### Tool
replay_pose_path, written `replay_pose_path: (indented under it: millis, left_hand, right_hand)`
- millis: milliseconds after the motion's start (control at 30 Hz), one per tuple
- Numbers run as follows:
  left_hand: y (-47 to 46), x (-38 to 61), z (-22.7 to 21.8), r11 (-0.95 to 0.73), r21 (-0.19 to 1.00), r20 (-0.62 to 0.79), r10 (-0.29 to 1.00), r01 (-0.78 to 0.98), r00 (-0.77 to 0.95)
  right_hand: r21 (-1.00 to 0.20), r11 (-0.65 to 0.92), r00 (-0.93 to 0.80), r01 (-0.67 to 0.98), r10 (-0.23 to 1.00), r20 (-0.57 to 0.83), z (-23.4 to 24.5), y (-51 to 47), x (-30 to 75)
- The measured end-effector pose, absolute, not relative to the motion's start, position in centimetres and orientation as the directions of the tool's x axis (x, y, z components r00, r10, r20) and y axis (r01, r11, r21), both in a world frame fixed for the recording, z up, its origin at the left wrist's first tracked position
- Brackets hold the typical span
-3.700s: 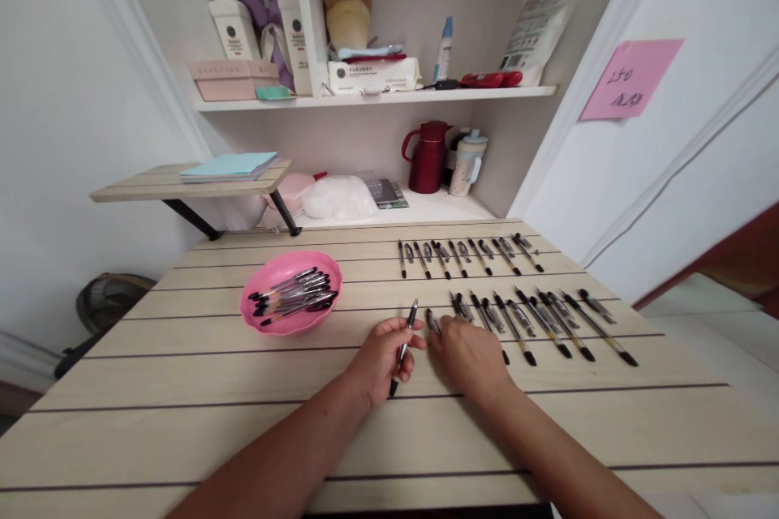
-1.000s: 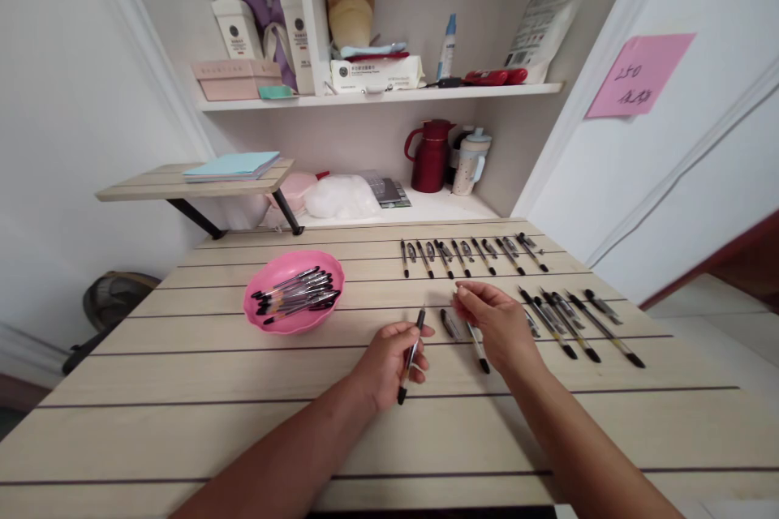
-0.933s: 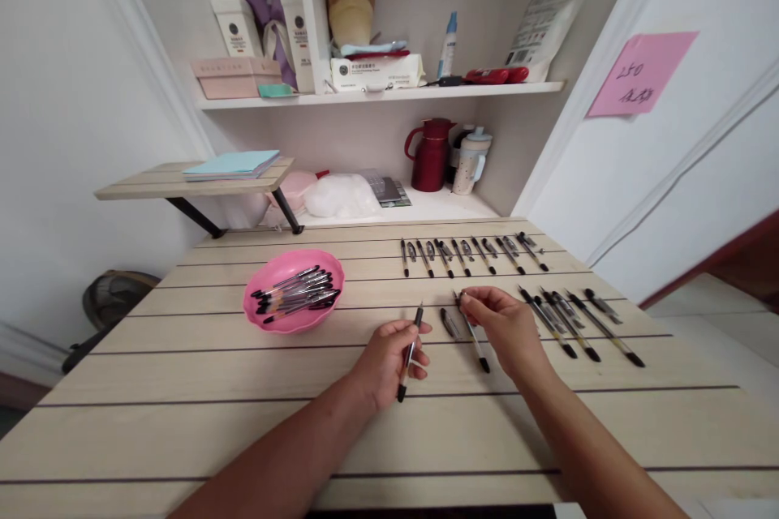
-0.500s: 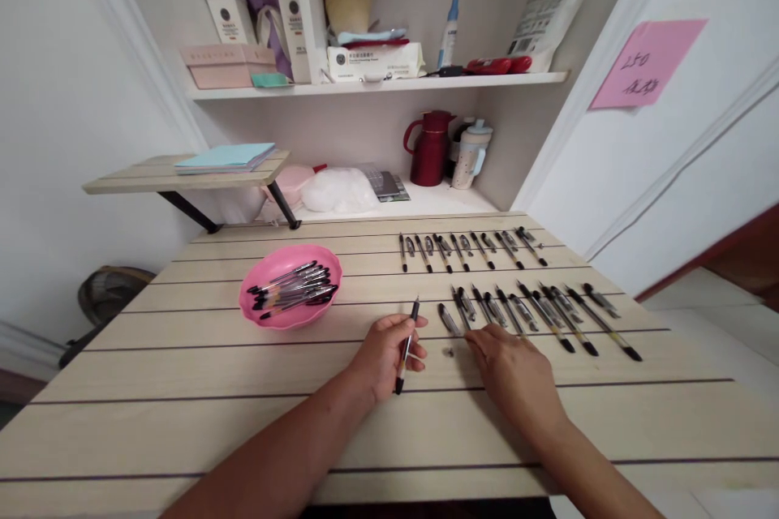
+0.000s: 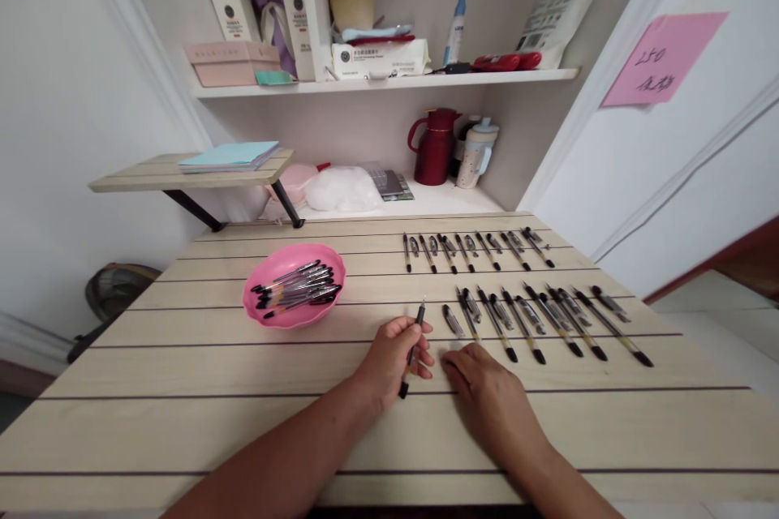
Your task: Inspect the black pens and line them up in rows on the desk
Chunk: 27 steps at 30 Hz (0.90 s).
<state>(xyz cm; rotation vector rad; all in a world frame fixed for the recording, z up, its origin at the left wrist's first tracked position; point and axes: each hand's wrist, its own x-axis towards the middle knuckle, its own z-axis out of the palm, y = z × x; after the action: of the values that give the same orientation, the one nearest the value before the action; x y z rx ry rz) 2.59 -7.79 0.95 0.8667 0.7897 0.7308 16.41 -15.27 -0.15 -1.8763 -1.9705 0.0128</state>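
Observation:
An uncapped black pen [image 5: 419,323] stands tilted in my left hand [image 5: 393,353], tip pointing up and away. The fingers are wrapped round its barrel. To the right, my right hand [image 5: 487,381] rests low on the table with its fingertips pinched together against the wood. Whatever those fingertips hold is hidden. Just beyond them lies a loose pen cap [image 5: 452,321]. Beside it runs a row of uncapped pens [image 5: 523,332] with caps between them. Farther back is a second row of pens and caps [image 5: 471,251].
A pink bowl [image 5: 256,292] with several capped pens stands on the left of the slatted table [image 5: 182,373]. Behind it, a small raised shelf [image 5: 134,174] carries blue paper [image 5: 231,154]. A red jug [image 5: 434,150] and a pale cup [image 5: 476,154] stand in the back cubby.
My right hand has moved left and slightly down from the near row of pens, covering the small piece that lay on the table. My left hand keeps its pen, and the view has shifted slightly.

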Motion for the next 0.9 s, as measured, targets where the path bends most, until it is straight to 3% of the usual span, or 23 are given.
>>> replay_pose_path:
  millis: [167,333,500,900]
  left_hand:
    - [-7.7,2.6,0.9,0.471,0.852,-0.303,0.798,-0.228,0.52]
    - [-7.7,2.6,1.0,0.464,0.861,-0.305,0.8,-0.209,0.517]
    - [-7.7,2.6,0.9,0.462,0.861,-0.299,0.798,-0.212,0.523]
    - [-7.9,2.8,1.1,0.446,0.871,-0.315,0.83,-0.209,0.461]
  right_hand:
    - [-0.314,0.077,0.014,0.946,0.961,0.276,-0.4,-15.8,18.6]
    - [-0.079,0.12,-0.089,0.99,0.944,0.318,0.1,-15.6,20.0]
    - [0.093,0.256,-0.271,0.962,0.931,0.246,1.1,-14.6,20.3]
    - [0.151,0.251,-0.284,0.956,0.921,0.266,1.5,-14.3,20.1]
